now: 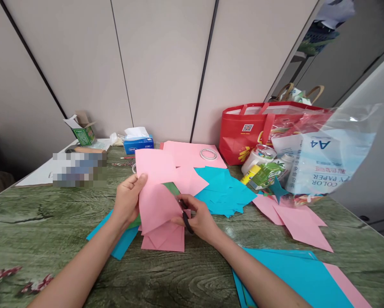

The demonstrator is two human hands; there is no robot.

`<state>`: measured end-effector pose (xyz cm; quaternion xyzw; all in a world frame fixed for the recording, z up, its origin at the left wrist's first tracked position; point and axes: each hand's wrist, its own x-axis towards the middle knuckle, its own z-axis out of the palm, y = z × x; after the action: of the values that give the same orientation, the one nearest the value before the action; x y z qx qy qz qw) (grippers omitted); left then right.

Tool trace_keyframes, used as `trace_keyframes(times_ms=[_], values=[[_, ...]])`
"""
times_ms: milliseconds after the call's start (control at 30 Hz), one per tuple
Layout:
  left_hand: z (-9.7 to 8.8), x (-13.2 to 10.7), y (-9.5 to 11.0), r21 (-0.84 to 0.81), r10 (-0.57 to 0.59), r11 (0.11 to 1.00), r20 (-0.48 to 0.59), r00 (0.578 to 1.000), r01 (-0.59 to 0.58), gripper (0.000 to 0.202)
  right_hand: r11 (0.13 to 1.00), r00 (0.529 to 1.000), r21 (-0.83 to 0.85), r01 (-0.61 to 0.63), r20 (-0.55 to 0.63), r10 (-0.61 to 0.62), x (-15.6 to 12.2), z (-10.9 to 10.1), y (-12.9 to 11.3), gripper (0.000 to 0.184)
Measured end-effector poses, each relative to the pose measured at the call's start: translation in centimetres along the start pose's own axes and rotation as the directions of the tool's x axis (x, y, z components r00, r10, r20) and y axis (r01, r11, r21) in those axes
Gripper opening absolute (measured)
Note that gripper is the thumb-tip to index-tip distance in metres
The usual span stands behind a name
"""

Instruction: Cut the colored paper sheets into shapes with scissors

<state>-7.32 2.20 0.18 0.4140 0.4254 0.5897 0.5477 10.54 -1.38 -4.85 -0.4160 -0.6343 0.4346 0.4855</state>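
My left hand [130,194] grips a pink sheet of paper [156,201] by its left edge, thumb on the front. In my right hand [196,216] are black-handled scissors [187,220], held at the right edge of that sheet; their blades are mostly hidden. A green piece [172,188] shows by the sheet's right edge near the scissors. Below the sheet, pink paper pieces [171,244] lie stacked on the table. Blue paper strips [123,244] stick out under my left forearm.
Blue cut pieces [224,190] lie heaped right of centre, with pink pieces [301,220] farther right. Blue sheets [291,273] lie at front right. A red bag [243,139], a plastic paper packet [329,158], a tape roll [208,154] and a tissue box [137,144] stand toward the wall.
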Motion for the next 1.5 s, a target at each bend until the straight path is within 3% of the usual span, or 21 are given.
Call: trace_keyframes(times_ms=[100, 200, 267, 400, 533, 667, 800, 900, 1000, 1133, 1267, 1300, 1367, 1433, 1467, 1500], values=[[0.2, 0.1, 0.1, -0.138, -0.029, 0.99, 0.006, 1.0, 0.03, 0.032, 0.978, 0.99, 0.196, -0.075, -0.105, 0.096, 0.4, 0.0, 0.3, 0.047], [0.3, 0.2, -0.3, -0.201, -0.017, 0.979, 0.088, 0.996, 0.035, 0.035, 0.891, 0.972, 0.426, -0.156, -0.092, 0.214, 0.6, -0.1, 0.3, 0.046], [0.3, 0.2, -0.7, -0.23, -0.008, 0.973, 0.113, 0.994, 0.034, 0.034, 0.838, 0.969, 0.524, -0.152, -0.087, 0.23, 0.7, -0.3, 0.1, 0.043], [0.2, 0.6, -1.1, -0.306, 0.059, 0.951, 0.04, 0.997, -0.044, 0.031, 0.787, 0.96, 0.605, -0.122, -0.128, 0.248, 0.6, -0.4, -0.1, 0.042], [0.3, 0.5, -1.0, -0.321, 0.035, 0.947, 0.067, 0.997, -0.011, 0.031, 0.809, 0.945, 0.572, -0.136, -0.171, 0.28, 0.7, -0.2, 0.5, 0.046], [0.4, 0.1, -0.9, -0.27, -0.057, 0.958, 0.166, 0.984, 0.101, 0.033, 0.853, 0.912, 0.516, -0.085, -0.304, 0.275, 1.0, -0.5, 1.0, 0.051], [0.1, 0.0, -0.6, -0.188, -0.172, 0.96, 0.199, 0.965, 0.21, 0.036, 0.9, 0.897, 0.437, 0.003, -0.4, 0.191, 1.3, -1.4, 0.8, 0.042], [-0.1, 0.0, -0.5, -0.054, -0.278, 0.952, 0.258, 0.925, 0.302, 0.04, 0.924, 0.902, 0.379, 0.042, -0.413, 0.129, 1.5, -2.1, 0.7, 0.037], [0.0, -0.1, -1.0, 0.035, -0.27, 0.962, 0.242, 0.932, 0.27, 0.037, 0.935, 0.858, 0.349, 0.068, -0.498, 0.123, 1.7, -2.5, 0.8, 0.036], [0.4, -0.1, -1.7, 0.021, -0.217, 0.976, 0.176, 0.96, 0.217, 0.033, 0.929, 0.776, 0.359, 0.094, -0.61, 0.157, 1.9, -2.9, 0.9, 0.039], [0.9, -0.1, -1.7, -0.078, -0.116, 0.989, 0.091, 0.989, 0.123, 0.037, 0.957, 0.758, 0.25, 0.146, -0.65, 0.054, 1.9, -3.0, 0.5, 0.035], [1.1, -0.1, -1.6, -0.114, -0.074, 0.99, 0.062, 0.995, 0.081, 0.039, 0.964, 0.779, 0.22, 0.147, -0.627, 0.024, 1.8, -2.9, 0.3, 0.034], [1.4, -0.2, -1.4, -0.169, -0.007, 0.986, 0.009, 1.0, 0.009, 0.039, 0.974, 0.882, 0.203, 0.104, -0.472, 0.004, 1.5, -2.5, -0.1, 0.034], [1.9, -0.3, -1.4, -0.187, 0.027, 0.982, -0.022, 0.999, -0.031, 0.035, 0.97, 0.992, 0.242, -0.025, -0.111, 0.053, 1.1, -1.8, -0.6, 0.038], [2.2, -0.4, -1.4, -0.183, 0.039, 0.982, -0.028, 0.999, -0.044, 0.033, 0.958, 0.993, 0.269, -0.105, 0.074, 0.088, 0.8, -1.4, -0.7, 0.041], [2.6, -0.5, -1.6, -0.175, 0.051, 0.983, -0.029, 0.998, -0.055, 0.031, 0.939, 0.975, 0.3, -0.17, 0.187, 0.117, 0.6, -0.9, -0.8, 0.044]])
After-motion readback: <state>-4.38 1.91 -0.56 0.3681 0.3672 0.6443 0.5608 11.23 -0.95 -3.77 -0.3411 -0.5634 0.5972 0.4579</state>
